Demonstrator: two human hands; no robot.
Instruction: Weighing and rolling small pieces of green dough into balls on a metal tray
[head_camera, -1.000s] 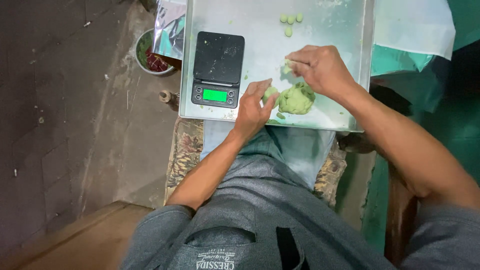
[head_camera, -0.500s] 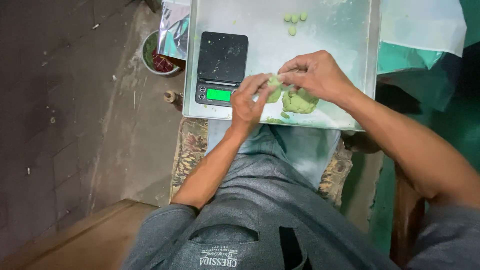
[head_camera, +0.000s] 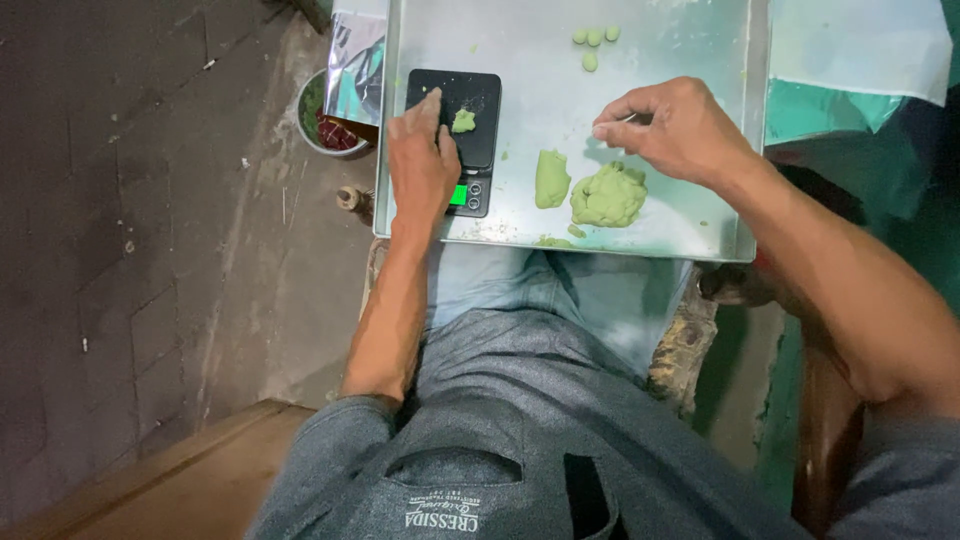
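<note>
My left hand (head_camera: 422, 165) lies flat on the black digital kitchen scale (head_camera: 462, 140), fingers together beside a small green dough piece (head_camera: 463, 121); my right hand (head_camera: 672, 128) hovers, fingertips pinched, above the large green dough lump (head_camera: 608, 195) on the metal tray (head_camera: 700, 215)

Green dough (head_camera: 608, 196), black scale (head_camera: 462, 128)

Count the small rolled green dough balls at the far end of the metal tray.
4. Three dough balls sit in a row at the tray's far edge. The fourth lies just below them. None seem hidden.
</note>
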